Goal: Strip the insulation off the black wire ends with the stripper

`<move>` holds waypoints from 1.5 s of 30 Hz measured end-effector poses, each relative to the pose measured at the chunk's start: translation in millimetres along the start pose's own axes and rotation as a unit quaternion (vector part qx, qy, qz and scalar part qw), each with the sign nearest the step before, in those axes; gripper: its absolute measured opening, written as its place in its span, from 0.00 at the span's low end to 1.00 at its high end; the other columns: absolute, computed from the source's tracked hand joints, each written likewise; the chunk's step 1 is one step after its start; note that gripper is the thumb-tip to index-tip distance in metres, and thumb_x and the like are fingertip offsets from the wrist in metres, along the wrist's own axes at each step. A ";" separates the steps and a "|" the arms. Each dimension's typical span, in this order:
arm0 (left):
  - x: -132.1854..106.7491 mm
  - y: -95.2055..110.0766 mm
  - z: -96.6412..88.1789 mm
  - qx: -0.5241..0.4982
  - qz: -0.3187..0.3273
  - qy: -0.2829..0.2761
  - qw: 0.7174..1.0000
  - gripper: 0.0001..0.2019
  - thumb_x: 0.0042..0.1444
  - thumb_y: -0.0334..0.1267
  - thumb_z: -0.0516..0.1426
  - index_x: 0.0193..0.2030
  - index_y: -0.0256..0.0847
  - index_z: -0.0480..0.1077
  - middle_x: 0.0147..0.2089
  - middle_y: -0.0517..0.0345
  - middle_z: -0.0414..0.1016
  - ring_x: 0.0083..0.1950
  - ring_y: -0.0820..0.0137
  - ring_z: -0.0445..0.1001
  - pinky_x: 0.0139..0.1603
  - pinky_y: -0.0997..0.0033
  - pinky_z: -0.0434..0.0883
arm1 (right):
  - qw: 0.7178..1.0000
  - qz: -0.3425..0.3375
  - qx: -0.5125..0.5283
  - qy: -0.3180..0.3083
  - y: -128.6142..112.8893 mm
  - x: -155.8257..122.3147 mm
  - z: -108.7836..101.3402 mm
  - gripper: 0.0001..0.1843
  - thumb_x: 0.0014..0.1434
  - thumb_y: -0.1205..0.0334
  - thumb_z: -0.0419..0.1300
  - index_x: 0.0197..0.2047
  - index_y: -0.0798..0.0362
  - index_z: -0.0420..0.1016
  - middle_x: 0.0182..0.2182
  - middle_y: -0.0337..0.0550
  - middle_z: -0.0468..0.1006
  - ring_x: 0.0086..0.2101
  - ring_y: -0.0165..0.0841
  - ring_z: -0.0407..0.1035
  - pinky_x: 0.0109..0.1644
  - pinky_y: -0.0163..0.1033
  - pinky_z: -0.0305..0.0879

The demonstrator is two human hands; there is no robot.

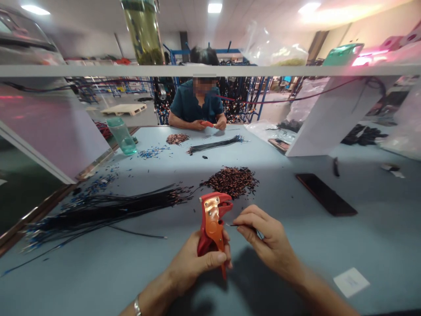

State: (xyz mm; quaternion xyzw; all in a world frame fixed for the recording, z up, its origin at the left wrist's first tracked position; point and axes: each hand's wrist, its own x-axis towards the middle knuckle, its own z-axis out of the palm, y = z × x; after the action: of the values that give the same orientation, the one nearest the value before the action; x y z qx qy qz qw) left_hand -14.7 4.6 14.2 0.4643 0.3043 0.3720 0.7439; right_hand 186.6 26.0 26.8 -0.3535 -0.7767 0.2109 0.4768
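Note:
My left hand (pixel 200 259) is closed around the handles of a red and orange wire stripper (pixel 213 219), which stands upright with its jaws pointing right. Just to the right of the tool, my right hand (pixel 266 235) pinches a thin black wire (pixel 234 225), its tip close to the stripper but apart from the jaws. Part of the wire is hidden behind my fingers. Beyond the stripper lies a heap of small black and copper-coloured pieces (pixel 232 181). On the left, a thick bundle of black wires (pixel 121 206) with blue ends is spread across the table.
A person (pixel 197 105) sits opposite, holding a red tool. Between us lie a smaller wire bundle (pixel 215 144) and a copper-coloured heap (pixel 177 138). A black phone (pixel 325 194) and white paper (pixel 351 282) lie on the right. A green bottle (pixel 121 136) stands left; a shelf (pixel 210 71) spans overhead.

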 end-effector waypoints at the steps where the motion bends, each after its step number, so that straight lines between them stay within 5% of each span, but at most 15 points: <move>1: 0.1 -0.2 0.0 0.000 -0.001 -0.002 1.000 0.20 0.51 0.45 0.66 0.45 0.37 0.68 0.35 0.54 0.73 0.35 0.67 0.75 0.39 0.66 0.72 | 1.000 0.004 -0.002 0.000 -0.6 0.1 -0.3 0.07 0.63 0.70 0.55 0.39 0.52 0.74 0.32 0.42 0.73 0.31 0.30 0.69 0.33 0.34 0.66; 14: -1.1 -0.6 -0.3 0.111 0.069 0.037 0.991 0.18 0.55 0.47 0.62 0.46 0.36 0.68 0.36 0.52 0.73 0.36 0.67 0.72 0.39 0.67 0.71 | 0.985 0.174 0.006 -0.019 0.1 -2.6 1.0 0.11 0.64 0.58 0.53 0.30 0.52 0.68 0.19 0.31 0.60 0.20 0.25 0.54 0.23 0.30 0.52; 17: -1.8 -0.9 -4.6 0.264 0.136 0.098 0.950 0.11 0.59 0.41 0.57 0.44 0.38 0.69 0.37 0.51 0.73 0.37 0.66 0.72 0.41 0.66 0.70 | 0.978 0.207 0.035 -0.016 0.6 -0.4 1.3 0.11 0.63 0.57 0.53 0.32 0.53 0.68 0.19 0.31 0.59 0.20 0.26 0.53 0.23 0.31 0.52; 20: -0.7 -1.6 -9.9 0.428 0.217 0.133 0.867 0.09 0.58 0.34 0.56 0.46 0.41 0.69 0.37 0.52 0.74 0.36 0.66 0.72 0.40 0.67 0.68 | 0.962 0.253 0.092 -0.033 0.3 0.6 3.2 0.12 0.62 0.54 0.53 0.33 0.53 0.68 0.20 0.32 0.59 0.21 0.26 0.52 0.24 0.31 0.52; 23: 1.9 -4.4 -13.2 0.528 0.282 0.108 0.794 0.15 0.54 0.32 0.57 0.50 0.41 0.68 0.40 0.49 0.76 0.38 0.62 0.72 0.40 0.64 0.67 | 0.929 0.315 0.184 -0.052 -2.7 -0.6 7.5 0.13 0.61 0.53 0.54 0.32 0.53 0.67 0.20 0.32 0.61 0.21 0.25 0.53 0.24 0.30 0.53; 26: 3.6 -8.7 -14.2 0.592 0.279 0.084 0.751 0.16 0.53 0.32 0.57 0.49 0.40 0.69 0.41 0.45 0.76 0.40 0.57 0.72 0.42 0.59 0.67 | 0.894 0.353 0.270 -0.052 -6.0 -2.5 11.9 0.08 0.56 0.57 0.58 0.31 0.53 0.65 0.21 0.31 0.62 0.22 0.25 0.54 0.24 0.29 0.54; 29: 3.3 -11.9 -15.1 0.626 0.269 0.081 0.728 0.18 0.51 0.31 0.57 0.50 0.38 0.70 0.41 0.42 0.75 0.40 0.55 0.71 0.41 0.56 0.66 | 0.877 0.352 0.323 -0.057 -5.8 -3.9 14.0 0.07 0.52 0.61 0.61 0.31 0.53 0.66 0.22 0.32 0.63 0.22 0.24 0.55 0.24 0.28 0.55; 39: 4.5 -9.8 -14.0 0.662 0.274 0.093 0.691 0.18 0.51 0.31 0.57 0.50 0.36 0.70 0.41 0.41 0.75 0.39 0.55 0.71 0.41 0.55 0.68 | 0.905 0.306 0.279 -0.094 0.4 -4.1 13.2 0.04 0.52 0.65 0.58 0.28 0.53 0.66 0.23 0.33 0.64 0.24 0.25 0.56 0.26 0.29 0.56; 45: 4.1 -11.6 -15.9 0.656 0.280 0.104 0.694 0.19 0.51 0.32 0.58 0.51 0.36 0.69 0.41 0.42 0.75 0.40 0.55 0.72 0.41 0.55 0.68 | 0.904 0.302 0.291 -0.088 -1.9 -4.1 15.1 0.10 0.54 0.59 0.61 0.26 0.54 0.67 0.23 0.34 0.64 0.24 0.25 0.57 0.26 0.29 0.57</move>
State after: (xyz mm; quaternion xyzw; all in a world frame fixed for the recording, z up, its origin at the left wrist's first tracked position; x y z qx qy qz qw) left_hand -22.0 12.1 -3.0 0.8564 0.4023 0.3146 0.0759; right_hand 173.7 21.8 18.8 -0.3965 -0.5761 0.5913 0.4015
